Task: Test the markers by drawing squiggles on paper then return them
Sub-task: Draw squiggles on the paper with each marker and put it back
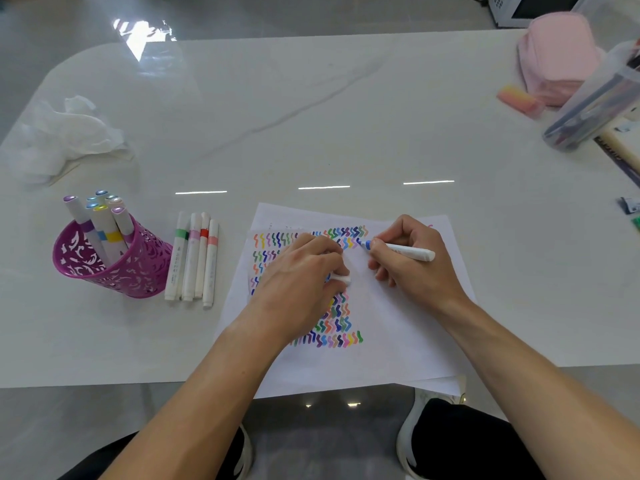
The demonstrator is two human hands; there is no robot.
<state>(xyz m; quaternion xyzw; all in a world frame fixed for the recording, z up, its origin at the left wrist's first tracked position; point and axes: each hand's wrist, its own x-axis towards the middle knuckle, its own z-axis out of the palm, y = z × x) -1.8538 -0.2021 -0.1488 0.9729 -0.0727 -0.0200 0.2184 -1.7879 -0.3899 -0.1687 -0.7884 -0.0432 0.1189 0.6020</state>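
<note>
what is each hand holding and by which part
The right hand pinches the blue marker low on its barrel, just behind the tip. The left hand curls round a white cap, likely the marker's; only its end shows.

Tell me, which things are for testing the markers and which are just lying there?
For the job: blue marker in the right hand, white cap in the left hand, paper with squiggles, purple cup of markers, four markers beside it.
Just lying about: crumpled tissue, pink pouch, orange-pink block, clear tub of pens.
</note>
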